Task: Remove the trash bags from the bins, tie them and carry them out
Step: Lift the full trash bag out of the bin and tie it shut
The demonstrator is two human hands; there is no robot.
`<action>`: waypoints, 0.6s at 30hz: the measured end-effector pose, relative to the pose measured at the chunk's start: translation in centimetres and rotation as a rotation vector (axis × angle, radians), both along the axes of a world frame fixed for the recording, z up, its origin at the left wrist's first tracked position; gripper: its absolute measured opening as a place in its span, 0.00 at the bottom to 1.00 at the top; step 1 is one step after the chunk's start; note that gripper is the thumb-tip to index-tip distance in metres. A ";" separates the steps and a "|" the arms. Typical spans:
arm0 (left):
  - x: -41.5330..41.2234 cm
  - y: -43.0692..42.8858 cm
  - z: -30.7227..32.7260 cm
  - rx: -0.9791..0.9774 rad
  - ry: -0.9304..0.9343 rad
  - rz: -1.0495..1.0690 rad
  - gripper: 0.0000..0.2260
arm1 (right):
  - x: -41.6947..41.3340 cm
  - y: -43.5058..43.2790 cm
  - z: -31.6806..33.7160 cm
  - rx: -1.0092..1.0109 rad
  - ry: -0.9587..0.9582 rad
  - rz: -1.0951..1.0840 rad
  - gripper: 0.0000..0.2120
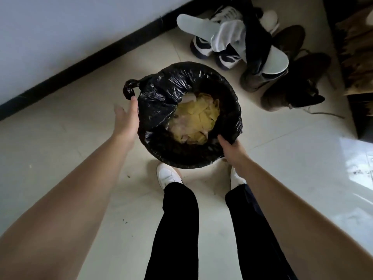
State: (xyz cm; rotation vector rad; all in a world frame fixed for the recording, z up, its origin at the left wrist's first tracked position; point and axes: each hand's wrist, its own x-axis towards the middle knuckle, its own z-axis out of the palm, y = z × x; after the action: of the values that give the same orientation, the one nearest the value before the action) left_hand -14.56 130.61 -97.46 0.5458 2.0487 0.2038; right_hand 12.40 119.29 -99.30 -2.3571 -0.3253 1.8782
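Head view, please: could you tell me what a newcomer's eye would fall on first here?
A glossy black plastic trash bag fills the centre floor, open on pale yellow food scraps. The right hand grips its near rim, while the open left hand sits beside the knotted tail on the left. Piled shoes lie upper right.

Pale tiled floor [70, 158]: bin [181, 161] lined with trash bag [161, 87]; shoe pile [252, 47] beyond; white shoes [168, 175] beside bin.

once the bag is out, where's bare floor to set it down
Bare floor left of the bag up to the baseboard, and right of it toward the bright tiles. Shoes crowd the far right; feet the near side.
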 end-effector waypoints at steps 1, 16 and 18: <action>-0.4 0.5 -0.8 -0.013 -0.046 0.059 0.42 | -0.7 0.7 -0.5 0.024 0.034 -0.027 0.22; -4.6 -4.6 2.2 0.252 0.400 -0.134 0.20 | -0.7 7.8 2.9 0.151 -0.377 0.434 0.34; -4.0 -4.5 3.9 0.307 0.329 -0.033 0.18 | -0.8 7.6 4.7 0.153 -0.416 0.636 0.26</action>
State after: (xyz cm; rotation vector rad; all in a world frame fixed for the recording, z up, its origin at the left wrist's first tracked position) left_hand -18.56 126.15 -93.57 0.8470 2.3402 0.4380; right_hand 11.59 126.85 -94.64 -2.7194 -1.3388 1.4303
